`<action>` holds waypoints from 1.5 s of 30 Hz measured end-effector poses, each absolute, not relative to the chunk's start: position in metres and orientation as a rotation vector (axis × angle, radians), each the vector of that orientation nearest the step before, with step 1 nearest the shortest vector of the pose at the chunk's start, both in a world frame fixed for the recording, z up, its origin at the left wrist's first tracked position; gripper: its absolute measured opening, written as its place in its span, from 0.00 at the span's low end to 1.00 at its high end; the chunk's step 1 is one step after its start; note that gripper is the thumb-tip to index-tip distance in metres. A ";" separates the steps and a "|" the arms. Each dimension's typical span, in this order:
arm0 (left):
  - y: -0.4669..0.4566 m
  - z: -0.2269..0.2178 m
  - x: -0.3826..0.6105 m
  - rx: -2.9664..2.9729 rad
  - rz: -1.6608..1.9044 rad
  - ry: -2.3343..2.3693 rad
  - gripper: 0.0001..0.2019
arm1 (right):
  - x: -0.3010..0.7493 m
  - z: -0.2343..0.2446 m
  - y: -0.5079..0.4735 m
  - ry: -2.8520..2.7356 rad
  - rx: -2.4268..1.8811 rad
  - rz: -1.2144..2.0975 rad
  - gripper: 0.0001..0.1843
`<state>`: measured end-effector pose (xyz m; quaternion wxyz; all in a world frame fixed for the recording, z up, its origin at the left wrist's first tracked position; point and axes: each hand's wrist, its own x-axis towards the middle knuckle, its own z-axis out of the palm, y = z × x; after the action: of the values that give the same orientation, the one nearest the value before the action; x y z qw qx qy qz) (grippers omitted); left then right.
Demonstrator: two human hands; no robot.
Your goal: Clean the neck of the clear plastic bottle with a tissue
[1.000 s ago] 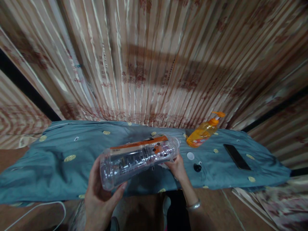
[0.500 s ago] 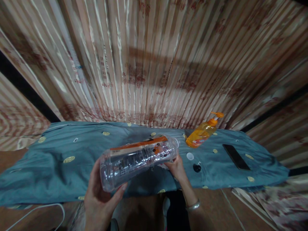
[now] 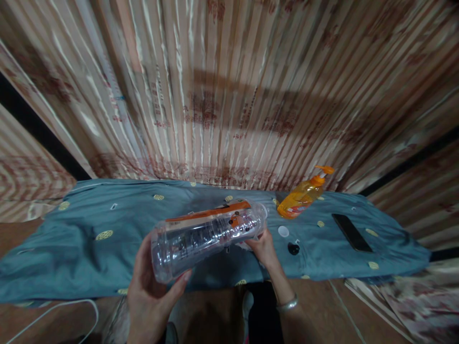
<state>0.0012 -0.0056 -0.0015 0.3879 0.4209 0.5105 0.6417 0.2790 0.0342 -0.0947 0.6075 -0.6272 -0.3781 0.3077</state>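
A large clear plastic bottle [image 3: 204,241] with an orange and cream label lies tilted between my hands, its neck up to the right. My left hand [image 3: 152,282] cups the bottle's base, thumb along the near side. Around the neck end closes my right hand [image 3: 263,246], with a silver bangle on its wrist; its fingers are partly hidden behind the bottle. Something pale shows beside those fingers, too small to name. Right of this hand, a round white disc [image 3: 283,231] and a small black object [image 3: 293,248] lie on the cloth.
A pump bottle [image 3: 300,199] of orange liquid stands at the back right. A black phone [image 3: 352,232] lies to its right on the teal patterned cloth [image 3: 79,253]. Striped curtains [image 3: 222,95] hang behind. A white cable [image 3: 71,303] runs at lower left.
The bottle and both hands hold nearly the same pose; the base end has shifted very slightly right and up. The grip looks the same.
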 end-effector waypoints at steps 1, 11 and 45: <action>-0.005 -0.001 0.001 1.063 1.635 1.291 0.47 | 0.279 -0.095 0.034 -0.872 -1.446 0.717 0.30; -0.008 0.002 0.006 1.057 1.634 1.288 0.46 | 0.280 -0.097 0.034 -0.901 -1.444 0.698 0.28; -0.007 0.007 0.007 1.025 1.631 1.337 0.51 | 0.279 -0.093 0.034 -0.901 -1.438 0.687 0.26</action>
<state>0.0071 -0.0066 0.0071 0.3882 0.4028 0.5255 0.6410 0.2787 0.0342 -0.0928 0.6096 -0.6226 -0.3900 0.2977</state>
